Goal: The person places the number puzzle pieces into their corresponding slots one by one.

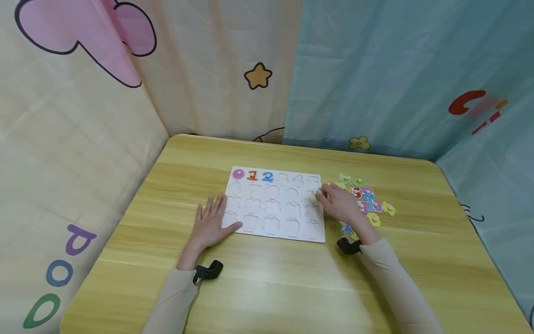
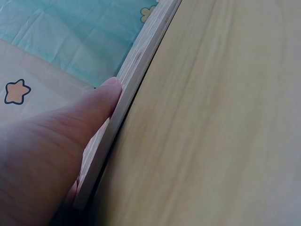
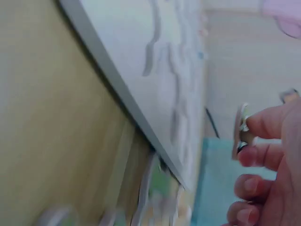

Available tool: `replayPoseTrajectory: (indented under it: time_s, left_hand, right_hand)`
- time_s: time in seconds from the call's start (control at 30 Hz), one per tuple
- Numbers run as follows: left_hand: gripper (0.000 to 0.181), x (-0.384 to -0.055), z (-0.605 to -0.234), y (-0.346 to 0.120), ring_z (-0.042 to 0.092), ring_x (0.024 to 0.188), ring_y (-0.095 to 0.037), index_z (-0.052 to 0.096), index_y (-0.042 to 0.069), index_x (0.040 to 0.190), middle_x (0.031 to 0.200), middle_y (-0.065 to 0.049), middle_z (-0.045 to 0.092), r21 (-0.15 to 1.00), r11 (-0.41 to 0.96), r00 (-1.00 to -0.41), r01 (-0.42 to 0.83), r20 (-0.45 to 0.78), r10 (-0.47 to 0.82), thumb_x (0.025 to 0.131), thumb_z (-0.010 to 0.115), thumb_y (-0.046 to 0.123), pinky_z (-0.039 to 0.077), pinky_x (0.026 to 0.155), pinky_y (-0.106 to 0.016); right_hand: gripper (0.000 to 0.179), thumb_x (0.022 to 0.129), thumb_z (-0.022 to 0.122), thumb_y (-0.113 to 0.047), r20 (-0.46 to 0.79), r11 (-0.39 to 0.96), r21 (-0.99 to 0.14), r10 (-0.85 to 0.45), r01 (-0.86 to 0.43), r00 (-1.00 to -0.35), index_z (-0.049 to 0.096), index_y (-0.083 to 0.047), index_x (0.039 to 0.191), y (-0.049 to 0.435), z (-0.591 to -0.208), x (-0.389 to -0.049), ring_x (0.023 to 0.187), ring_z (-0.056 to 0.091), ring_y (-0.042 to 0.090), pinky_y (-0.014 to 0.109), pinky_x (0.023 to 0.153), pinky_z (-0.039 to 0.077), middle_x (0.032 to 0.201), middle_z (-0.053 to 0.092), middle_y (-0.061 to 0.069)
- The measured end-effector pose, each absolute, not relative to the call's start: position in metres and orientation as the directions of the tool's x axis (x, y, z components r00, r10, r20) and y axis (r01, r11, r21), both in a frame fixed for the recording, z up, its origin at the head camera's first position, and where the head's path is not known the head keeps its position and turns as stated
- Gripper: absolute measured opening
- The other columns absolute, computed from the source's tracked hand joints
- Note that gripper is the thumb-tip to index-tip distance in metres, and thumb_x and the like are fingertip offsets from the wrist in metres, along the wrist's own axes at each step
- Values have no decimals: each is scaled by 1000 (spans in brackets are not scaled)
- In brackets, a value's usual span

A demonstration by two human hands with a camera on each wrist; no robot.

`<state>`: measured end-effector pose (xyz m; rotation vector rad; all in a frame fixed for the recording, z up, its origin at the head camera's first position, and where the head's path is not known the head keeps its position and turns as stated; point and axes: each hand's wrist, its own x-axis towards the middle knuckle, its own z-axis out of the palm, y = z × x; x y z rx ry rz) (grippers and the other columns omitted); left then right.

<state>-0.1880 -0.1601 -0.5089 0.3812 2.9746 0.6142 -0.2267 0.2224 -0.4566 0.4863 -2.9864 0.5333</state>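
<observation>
A white puzzle board (image 1: 280,199) with rows of shallow cutouts lies on the table. Pieces 0 (image 1: 238,174), 1 (image 1: 252,175) and 2 (image 1: 268,176) fill its top-left places. My left hand (image 1: 210,226) rests at the board's lower-left corner with fingers spread; in the left wrist view the thumb (image 2: 101,101) presses along its edge. My right hand (image 1: 340,202) is over the board's right edge, pinching a green puzzle piece (image 1: 315,195). The right wrist view shows this piece (image 3: 239,134) edge-on, raised above the board, between thumb and finger; its number is hidden.
Several colourful number pieces (image 1: 367,196) lie in a loose pile right of the board, partly under my right forearm. The wooden table (image 1: 267,283) meets printed curtains (image 1: 225,69) at its back edge. Each wrist wears a black camera mount (image 1: 208,271).
</observation>
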Motion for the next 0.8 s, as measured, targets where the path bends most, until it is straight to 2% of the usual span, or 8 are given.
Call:
replayPoseTrajectory:
  time_s: [0.23,0.5,0.63,0.8]
  left_hand:
    - [100,-186,-508,-159,-9,142,-33,7,6,152,158,-11,1,403,887,-965,225,-30,259,86,44,71,-12,108,-54]
    - [99,-184,-509,-158,-6,142,-32,10,6,152,158,-10,4,394,889,-967,234,1,255,86,44,71,-10,109,-53]
    - [99,-185,-510,-159,-7,142,-33,9,6,152,158,-10,4,397,887,-967,235,1,256,86,44,71,-11,109,-53]
    - [98,-185,-509,-159,-6,142,-33,10,6,152,158,-11,4,397,887,-967,234,1,254,86,45,69,-10,109,-53]
  right_hand:
    - [22,99,45,-30,32,886,-185,-427,-425,-904,54,-14,86,169,-466,-288,65,44,20,33,54,34,76,46,3]
    - [24,101,41,-30,-97,865,-19,-500,-501,-861,57,-12,103,142,-464,-322,70,46,23,36,59,38,86,46,8]
    - [24,101,41,-30,-130,860,-4,-506,-510,-853,56,-12,106,137,-462,-329,71,47,24,37,61,39,89,46,10]
    - [20,100,45,-33,-220,891,-107,-454,-441,-864,53,-15,102,136,-460,-336,76,46,24,34,61,34,90,45,10]
